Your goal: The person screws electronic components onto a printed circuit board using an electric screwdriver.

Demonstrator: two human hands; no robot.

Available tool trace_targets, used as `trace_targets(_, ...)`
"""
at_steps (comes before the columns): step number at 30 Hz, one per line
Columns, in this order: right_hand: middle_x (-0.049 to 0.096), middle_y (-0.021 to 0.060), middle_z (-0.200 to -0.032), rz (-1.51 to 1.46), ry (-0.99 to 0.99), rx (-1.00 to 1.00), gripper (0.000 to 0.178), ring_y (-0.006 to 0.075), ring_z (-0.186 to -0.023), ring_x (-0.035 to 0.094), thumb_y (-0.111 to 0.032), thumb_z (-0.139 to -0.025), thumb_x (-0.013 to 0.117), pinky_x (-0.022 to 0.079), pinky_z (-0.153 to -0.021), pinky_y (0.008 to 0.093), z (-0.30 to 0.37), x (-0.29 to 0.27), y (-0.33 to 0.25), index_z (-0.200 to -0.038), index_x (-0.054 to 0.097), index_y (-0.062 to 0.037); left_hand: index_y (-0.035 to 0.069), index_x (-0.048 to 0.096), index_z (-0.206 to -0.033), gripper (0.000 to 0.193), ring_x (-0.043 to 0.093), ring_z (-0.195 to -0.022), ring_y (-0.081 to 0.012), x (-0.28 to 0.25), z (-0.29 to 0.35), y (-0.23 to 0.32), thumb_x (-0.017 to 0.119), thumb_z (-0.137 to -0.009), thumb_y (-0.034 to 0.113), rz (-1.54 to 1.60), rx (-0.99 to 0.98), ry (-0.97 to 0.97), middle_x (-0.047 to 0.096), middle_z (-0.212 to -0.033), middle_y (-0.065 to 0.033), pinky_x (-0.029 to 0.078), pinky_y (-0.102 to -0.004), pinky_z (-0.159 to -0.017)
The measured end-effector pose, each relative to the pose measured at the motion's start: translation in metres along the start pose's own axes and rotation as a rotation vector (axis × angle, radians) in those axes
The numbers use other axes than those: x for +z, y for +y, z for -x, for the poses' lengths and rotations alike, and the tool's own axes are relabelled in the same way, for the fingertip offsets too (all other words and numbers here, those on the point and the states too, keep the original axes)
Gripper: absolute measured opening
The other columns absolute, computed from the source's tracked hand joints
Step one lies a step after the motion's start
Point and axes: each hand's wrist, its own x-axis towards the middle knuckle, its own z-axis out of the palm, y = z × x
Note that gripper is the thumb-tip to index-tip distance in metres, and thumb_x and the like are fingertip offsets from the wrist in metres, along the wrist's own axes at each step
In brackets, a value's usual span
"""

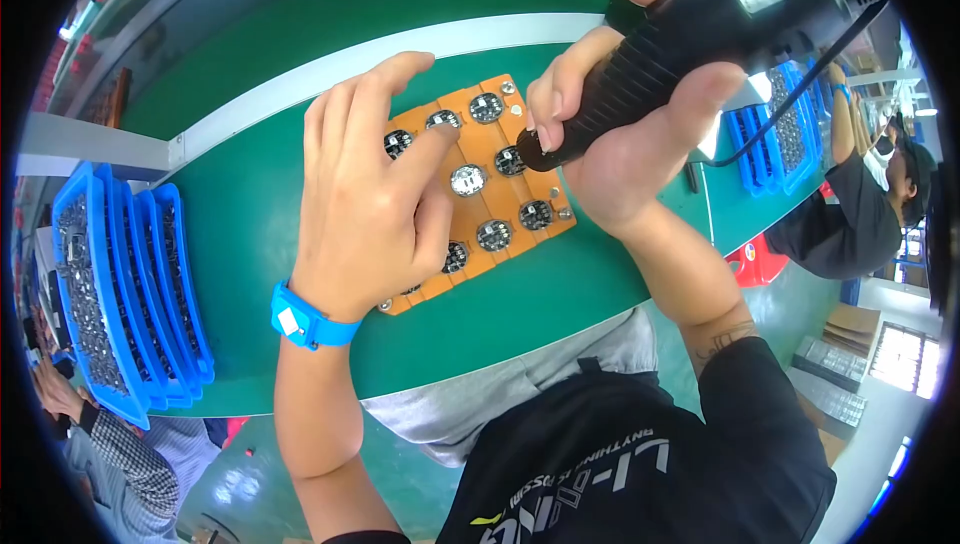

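On the green bench lies an orange fixture plate [475,209] holding several small round circuit boards, mostly dark. A paler, silvery round board [467,180] sits near its middle. My right hand [625,169] grips a black electric screwdriver [640,74] with a ribbed grip; its tip end is over a dark round board [509,161] on the plate's right side, and whether it touches is hidden. Over the plate's left part is my left hand [360,184], fingers apart, with nothing seen in it. It covers some boards. A blue wristband [312,321] is on that wrist.
Blue trays [150,294] full of small dark parts stand at the left, and more blue trays [765,134] at the right. The screwdriver's black cable [800,84] loops down rightward. A white rail [400,47] borders the bench's far side. Other people sit right and lower left.
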Motion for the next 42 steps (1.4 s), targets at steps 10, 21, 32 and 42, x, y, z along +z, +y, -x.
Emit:
trace_targets(10,0.051,0.0079,-0.062,0.473,0.030,-0.005,0.096,0.0192,-0.043,0.046,-0.093,-0.088,0.026,0.043,-0.047,0.0325,0.003,0.006,0.000,-0.137,0.040,-0.0118,0.000,0.074,-0.097,0.029,0.059,-0.112,-0.0359,0.001,0.004,-0.006,0.061,-0.071,-0.001,-0.054,-0.004,0.004,0.058,-0.138,-0.0194,0.046,-0.0486,-0.099)
trace_targets(21,0.051,0.0050,-0.066,0.008,-0.045,-0.081,0.097,0.0173,-0.048,0.048,-0.095,-0.086,0.029,0.043,-0.053,0.0351,0.003,-0.009,-0.011,-0.140,0.045,-0.0159,0.002,0.076,-0.092,0.025,0.058,-0.103,-0.0317,0.007,0.000,0.001,0.079,-0.067,0.001,0.208,0.055,0.098,0.061,-0.132,-0.0170,0.049,-0.0418,-0.089)
trace_targets(32,0.054,0.0040,-0.072,0.174,-0.163,-0.057,0.094,0.0170,-0.054,0.051,-0.091,-0.089,0.029,0.045,-0.059,0.0360,0.011,-0.010,-0.036,-0.149,0.044,-0.0201,0.004,0.078,-0.084,0.024,0.055,-0.095,-0.0261,0.016,0.001,0.010,0.088,-0.062,0.007,0.265,0.064,0.061,0.061,-0.130,-0.0128,0.048,-0.0372,-0.082)
trace_targets(42,0.052,0.0020,-0.070,0.201,-0.036,-0.070,0.094,0.0155,-0.050,0.049,-0.091,-0.090,0.026,0.044,-0.056,0.0361,0.016,0.000,-0.045,-0.146,0.047,-0.0188,0.003,0.077,-0.082,0.019,0.056,-0.094,-0.0279,0.018,0.000,0.014,0.087,-0.065,0.006,0.299,0.030,0.027,0.061,-0.129,-0.0121,0.049,-0.0386,-0.080)
